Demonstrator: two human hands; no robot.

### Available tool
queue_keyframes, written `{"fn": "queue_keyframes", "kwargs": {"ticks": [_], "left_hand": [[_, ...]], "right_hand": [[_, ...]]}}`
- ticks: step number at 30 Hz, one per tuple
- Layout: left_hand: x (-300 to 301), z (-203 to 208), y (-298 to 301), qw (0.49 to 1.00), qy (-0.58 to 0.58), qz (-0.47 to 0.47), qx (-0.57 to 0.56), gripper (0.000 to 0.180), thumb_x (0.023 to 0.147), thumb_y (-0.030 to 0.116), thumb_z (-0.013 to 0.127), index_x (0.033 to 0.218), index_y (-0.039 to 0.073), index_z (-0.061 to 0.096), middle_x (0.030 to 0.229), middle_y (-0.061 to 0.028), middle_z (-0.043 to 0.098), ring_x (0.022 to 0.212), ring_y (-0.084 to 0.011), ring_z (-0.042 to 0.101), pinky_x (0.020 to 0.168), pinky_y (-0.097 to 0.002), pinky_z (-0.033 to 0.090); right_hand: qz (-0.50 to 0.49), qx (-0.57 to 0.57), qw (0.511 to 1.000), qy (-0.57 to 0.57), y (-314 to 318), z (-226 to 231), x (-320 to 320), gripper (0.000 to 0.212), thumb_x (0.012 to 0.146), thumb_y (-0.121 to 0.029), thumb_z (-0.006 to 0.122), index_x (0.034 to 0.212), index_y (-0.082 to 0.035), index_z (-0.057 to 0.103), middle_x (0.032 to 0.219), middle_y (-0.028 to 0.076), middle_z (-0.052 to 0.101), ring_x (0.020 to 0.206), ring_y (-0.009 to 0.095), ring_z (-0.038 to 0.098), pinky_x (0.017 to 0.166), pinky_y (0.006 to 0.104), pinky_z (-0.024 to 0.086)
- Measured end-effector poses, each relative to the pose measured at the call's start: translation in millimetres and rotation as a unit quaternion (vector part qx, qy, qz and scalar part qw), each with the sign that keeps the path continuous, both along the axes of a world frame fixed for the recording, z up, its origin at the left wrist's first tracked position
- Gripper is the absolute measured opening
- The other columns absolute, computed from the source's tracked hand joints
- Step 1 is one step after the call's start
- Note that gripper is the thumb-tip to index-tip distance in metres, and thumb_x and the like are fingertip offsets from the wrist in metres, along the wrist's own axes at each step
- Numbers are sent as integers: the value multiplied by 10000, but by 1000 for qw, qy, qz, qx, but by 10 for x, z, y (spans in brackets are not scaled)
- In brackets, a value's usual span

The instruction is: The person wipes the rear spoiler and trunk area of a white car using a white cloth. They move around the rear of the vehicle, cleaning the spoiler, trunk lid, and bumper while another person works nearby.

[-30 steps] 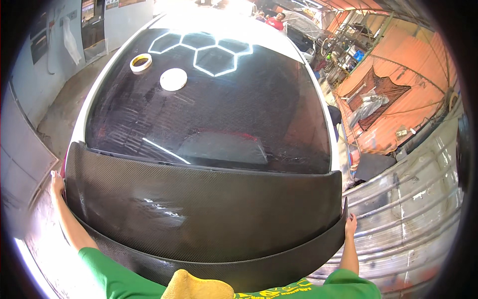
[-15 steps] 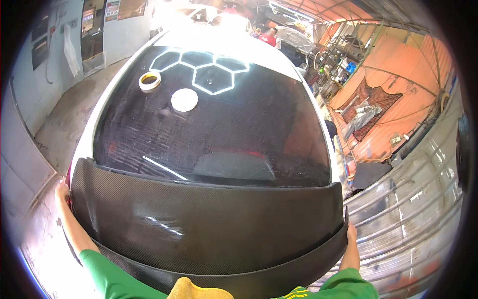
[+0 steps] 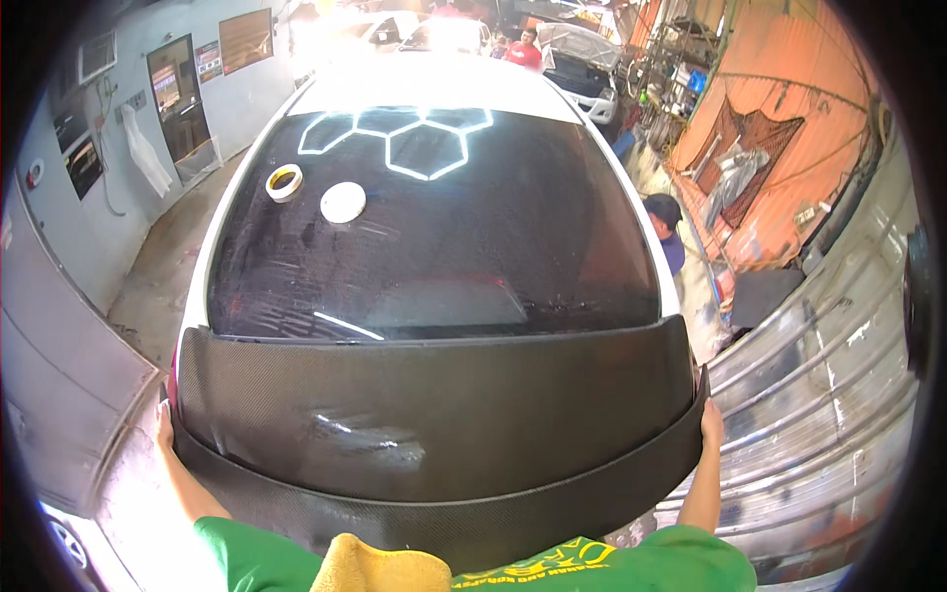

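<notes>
Hands well apart, one at each end of the dark, woven-pattern lip (image 3: 395,525): we are holding our left hand (image 3: 165,426) and our right hand (image 3: 712,424) against its outer tips. Whether fingers are clamping or merely pressing, we cannot tell — too much is hidden at the edges. The lip is sitting along the near edge of the trunk panel (image 3: 493,414), between us and the rear window (image 3: 444,237).

Risks, as we are judging them: uneven push or lift between hands could be skewing the lip; a weak hold on its smooth ends could be letting one slip; rubbing could be scuffing the panel.

Orientation: its long axis is running left to right across the car. Both tips are pointing away from us, the middle is bowing toward our shirt (image 3: 651,567) — the lens is probably exaggerating that curve.
</notes>
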State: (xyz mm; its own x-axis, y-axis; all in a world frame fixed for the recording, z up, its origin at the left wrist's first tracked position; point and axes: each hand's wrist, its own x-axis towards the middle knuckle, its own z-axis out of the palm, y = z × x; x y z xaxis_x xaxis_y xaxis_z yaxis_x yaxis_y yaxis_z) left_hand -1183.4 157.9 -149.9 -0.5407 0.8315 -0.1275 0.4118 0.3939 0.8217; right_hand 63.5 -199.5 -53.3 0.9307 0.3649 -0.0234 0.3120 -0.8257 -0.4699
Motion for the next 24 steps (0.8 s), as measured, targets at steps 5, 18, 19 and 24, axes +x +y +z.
{"fn": "queue_keyframes", "kwargs": {"ticks": [5, 18, 19, 24], "left_hand": [[272, 105, -424, 999, 27, -6, -16, 613, 1022, 487, 322, 1511, 119, 319, 1455, -193, 453, 1269, -356, 495, 1059, -442, 391], [1833, 843, -1230, 894, 346, 60, -278, 662, 989, 565, 250, 1558, 229, 208, 1609, -146, 194, 1414, -427, 274, 1135, -544, 267], [1865, 868, -1355, 897, 351, 90, -255, 658, 992, 556, 250, 1558, 222, 210, 1608, -147, 195, 1415, -436, 262, 1136, -545, 261], [2319, 903, -1770, 888, 376, 144, -222, 608, 1004, 501, 268, 1550, 236, 242, 1614, -143, 182, 1453, -455, 146, 1154, -554, 218]], "right_hand": [[20, 61, 998, 18, 11, -176, 116, 660, 974, -512, 398, 1254, 62, 566, 1275, 309, 565, 1228, 460, 506, 1027, 477, 393], [42, 176, 977, 110, 63, -163, 140, 684, 976, -389, 473, 1410, 131, 373, 1466, 315, 388, 1395, 399, 353, 1152, 402, 281], [51, 163, 980, 101, 107, -175, 66, 679, 979, -393, 464, 1408, 128, 379, 1470, 316, 381, 1400, 402, 342, 1155, 409, 273], [176, -23, 983, -38, 416, -104, 179, 782, 971, -533, 422, 1465, 66, 320, 1502, 352, 270, 1418, 470, 243, 1162, 495, 228]]}}
